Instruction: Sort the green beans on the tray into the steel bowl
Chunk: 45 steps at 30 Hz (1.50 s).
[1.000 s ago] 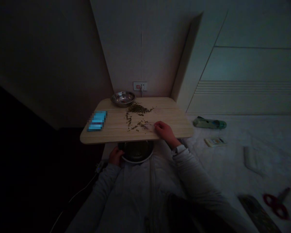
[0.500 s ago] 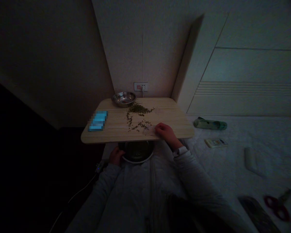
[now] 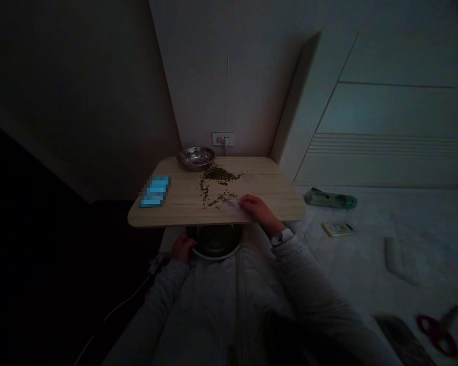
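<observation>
My right hand [image 3: 256,207] is closed at the front of the small wooden table [image 3: 275,178]. Its fingers pinch a thin, see-through plastic piece [image 3: 232,202], whose exact kind is hard to make out in the dim light. Just beyond that piece lie scattered small green beans [image 3: 218,174], heaped thicker towards the back and strung out in front. Under the table's front edge, my left hand [image 3: 183,247] grips the left rim of a dark round bowl with a pale rim [image 3: 217,245] on my lap. The table hides the bowl's far side.
At the table's back left stands a steel bowl [image 3: 196,158]; a lit phone [image 3: 155,191] lies at the left. To the right, the bed holds a green bottle [image 3: 330,199], a pale packet [image 3: 339,229], red scissors [image 3: 437,333] and a dark remote-like object [image 3: 402,338].
My right hand has slid slightly left with the plastic piece, close to the front beans. The left hand keeps its grip on the bowl. The view has tilted up slightly.
</observation>
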Each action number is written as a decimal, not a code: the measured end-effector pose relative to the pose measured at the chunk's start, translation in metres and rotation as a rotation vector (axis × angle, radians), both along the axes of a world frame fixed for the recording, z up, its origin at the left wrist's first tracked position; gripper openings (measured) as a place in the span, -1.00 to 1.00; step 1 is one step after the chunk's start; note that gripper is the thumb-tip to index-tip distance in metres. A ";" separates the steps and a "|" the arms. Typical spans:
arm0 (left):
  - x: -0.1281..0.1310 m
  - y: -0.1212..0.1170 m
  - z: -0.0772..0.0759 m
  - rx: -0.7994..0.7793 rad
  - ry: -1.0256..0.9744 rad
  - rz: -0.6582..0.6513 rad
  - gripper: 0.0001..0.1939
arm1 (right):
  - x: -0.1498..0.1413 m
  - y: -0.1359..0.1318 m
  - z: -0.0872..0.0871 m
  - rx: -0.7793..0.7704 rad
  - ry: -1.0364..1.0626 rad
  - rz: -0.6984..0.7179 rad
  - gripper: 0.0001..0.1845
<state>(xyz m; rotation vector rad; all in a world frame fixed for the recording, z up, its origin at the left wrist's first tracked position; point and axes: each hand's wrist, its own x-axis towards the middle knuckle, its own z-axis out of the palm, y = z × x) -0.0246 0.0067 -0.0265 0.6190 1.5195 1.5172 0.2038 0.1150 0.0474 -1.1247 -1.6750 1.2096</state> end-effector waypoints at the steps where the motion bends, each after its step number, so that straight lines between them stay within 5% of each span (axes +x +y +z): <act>1: 0.001 -0.001 0.002 0.003 -0.014 -0.001 -0.85 | -0.006 0.003 0.001 0.000 0.008 -0.054 -0.80; 7: 0.004 -0.004 0.013 -0.004 -0.094 -0.027 -0.86 | -0.040 0.017 -0.006 0.116 -0.027 -0.229 -0.83; 22: -0.002 0.003 -0.001 -0.027 -0.079 -0.026 -0.86 | -0.041 0.012 -0.009 0.211 -0.216 -0.148 -0.78; 45: 0.001 0.002 0.001 0.006 -0.094 -0.015 -0.88 | -0.040 0.009 -0.006 0.243 -0.220 -0.092 -0.80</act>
